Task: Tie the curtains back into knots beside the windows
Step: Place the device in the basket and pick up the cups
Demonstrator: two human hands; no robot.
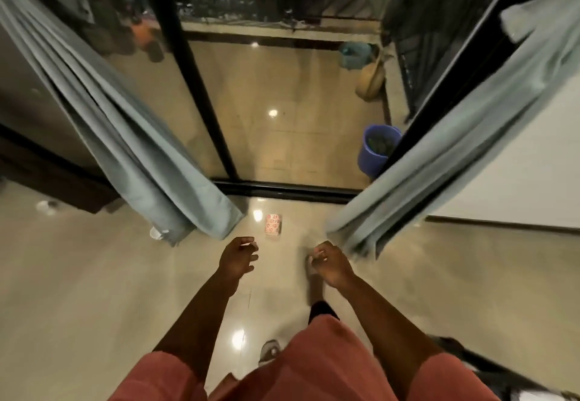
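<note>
Left hand [238, 256], right hand [331, 262]: fingers loosely curled, empty | grey-green pleated fabric curtains hang unknotted, frame left [125, 130], frame right [464, 137] | risk: small red-patterned packet [273, 224] underfoot, possible slip.

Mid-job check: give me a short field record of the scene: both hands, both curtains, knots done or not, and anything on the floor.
left hand: fingers loosely curled, no grip on anything
right hand: loosely curled, holding nothing, close to the right curtain's hem
left curtain: hanging loose, no knot visible
right curtain: hanging loose, blurred, no knot visible
glass door: between the curtains
floor: small patterned packet ahead of the hands
balcony: blue bucket behind the glass
</note>
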